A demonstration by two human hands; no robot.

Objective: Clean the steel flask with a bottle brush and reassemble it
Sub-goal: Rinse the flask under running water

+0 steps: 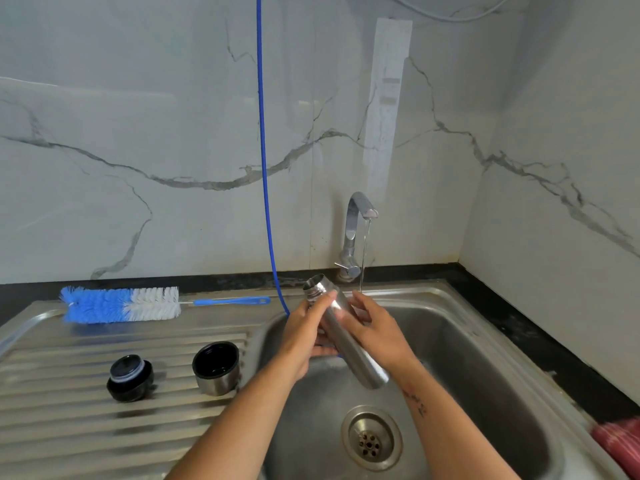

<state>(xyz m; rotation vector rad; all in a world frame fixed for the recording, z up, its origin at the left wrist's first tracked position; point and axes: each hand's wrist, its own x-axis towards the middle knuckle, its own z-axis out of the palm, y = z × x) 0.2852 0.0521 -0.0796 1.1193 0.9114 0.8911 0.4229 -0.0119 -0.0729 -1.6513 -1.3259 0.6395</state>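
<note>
Both the left hand (304, 337) and right hand (375, 329) grasp the uncapped cylindrical steel flask (346, 332) beside the running tap (356, 230), while the blue-and-white bottle brush (121, 304) lies unused at the worktop's back edge, reassembly pending.

Brush (121, 304) behind stopper (130, 378), cup (216, 368).

Steel flask (346, 336) tilted over the sink (485, 341) — left hand (304, 336) and right hand (375, 329) around it.

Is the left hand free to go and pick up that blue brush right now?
Probably not yet: the left hand grips the flask. Nothing blocks the bottle brush on the draining board.
</note>
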